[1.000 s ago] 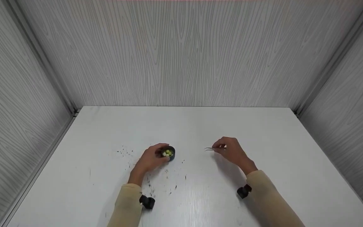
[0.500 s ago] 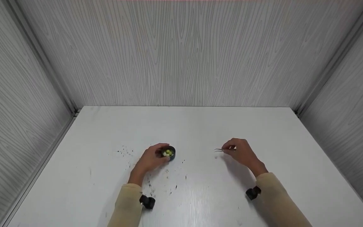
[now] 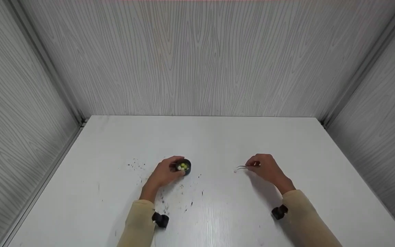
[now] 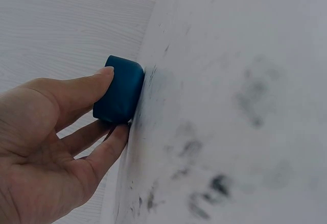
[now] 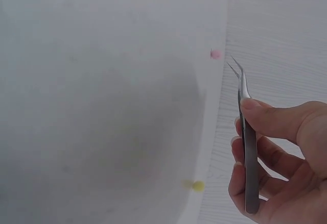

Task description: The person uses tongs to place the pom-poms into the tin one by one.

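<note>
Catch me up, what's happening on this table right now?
A person works at a white table with both hands. The left hand holds a small dark blue cup with a few yellow-green beads in it, thumb and fingers around its side. The right hand pinches thin metal tweezers, tips pointing at a tiny pink bead lying on the table, close to it but not touching. Dark specks are scattered around the cup.
</note>
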Tool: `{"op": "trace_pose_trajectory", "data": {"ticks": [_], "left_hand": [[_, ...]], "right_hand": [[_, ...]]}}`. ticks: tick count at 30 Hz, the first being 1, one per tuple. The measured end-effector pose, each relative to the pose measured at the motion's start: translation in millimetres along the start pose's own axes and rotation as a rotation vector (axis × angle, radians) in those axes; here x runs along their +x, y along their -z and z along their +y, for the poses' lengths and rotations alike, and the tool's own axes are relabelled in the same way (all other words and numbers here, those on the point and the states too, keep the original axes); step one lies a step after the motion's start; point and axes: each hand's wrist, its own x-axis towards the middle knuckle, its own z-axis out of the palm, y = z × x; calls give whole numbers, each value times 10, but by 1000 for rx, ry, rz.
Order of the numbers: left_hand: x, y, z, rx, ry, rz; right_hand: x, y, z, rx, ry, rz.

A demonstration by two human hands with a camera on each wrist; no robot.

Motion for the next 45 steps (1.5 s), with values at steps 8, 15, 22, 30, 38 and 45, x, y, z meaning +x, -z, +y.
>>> {"op": "trace_pose_trajectory", "data": {"ticks": [8,15,22,30,38,45], "left_hand": [[12,-15,-20,2,0,6],[9,0,-22,-5,-12,3],[7,2,-28,-38,-12,-3],[18,-5,-37,-30,-9,-3],[33,-3,-29,-15,-6,3],[26,-24,-15,6,17,14]], "right_hand": [[-11,-22,3,-13,-4,-10],[5,-45,-29,-16,-14,-29],[15,-60,-23,-27,22,-36],[23,-59,-18,-34,22,-35],[43,-79,-48,-32,30,-48],[27,-16,-21,-35,4,-49]]}}
